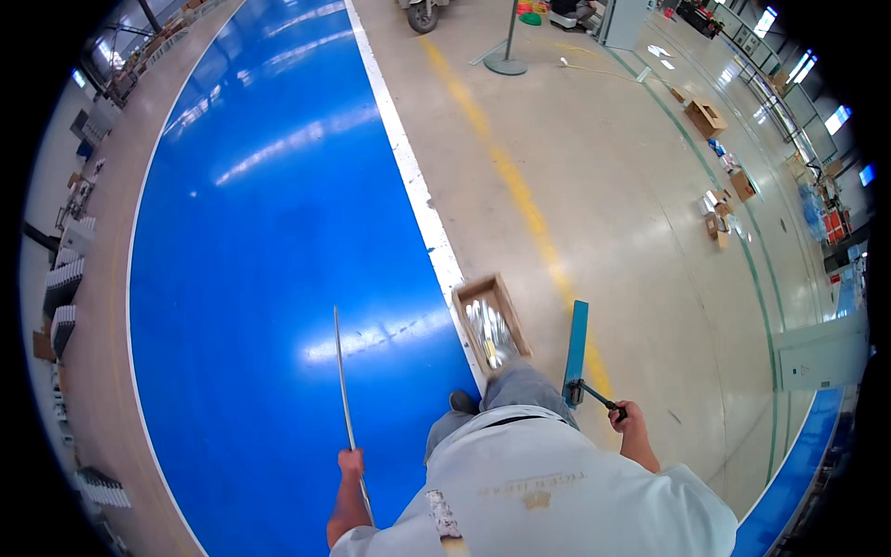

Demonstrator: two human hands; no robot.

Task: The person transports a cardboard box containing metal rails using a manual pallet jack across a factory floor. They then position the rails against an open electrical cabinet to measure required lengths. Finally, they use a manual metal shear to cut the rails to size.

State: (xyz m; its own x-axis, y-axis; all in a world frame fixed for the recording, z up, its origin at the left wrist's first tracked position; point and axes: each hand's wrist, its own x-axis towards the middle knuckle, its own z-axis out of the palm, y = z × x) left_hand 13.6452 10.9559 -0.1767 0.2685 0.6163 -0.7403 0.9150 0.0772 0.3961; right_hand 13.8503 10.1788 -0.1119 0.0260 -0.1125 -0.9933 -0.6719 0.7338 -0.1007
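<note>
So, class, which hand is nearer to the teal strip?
Right: the right hand grips a black handle just right of the lower end of the teal strip; the left hand, around a thin metal rod, is well to its left.

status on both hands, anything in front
Left grip: closed on thin rod. Right grip: closed on black handle, flat teal piece at its end. Brown box close ahead of legs.

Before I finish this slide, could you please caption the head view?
Left hand grips a thin rod, right hand a black handle meeting a teal strip; an open box ahead.
</note>
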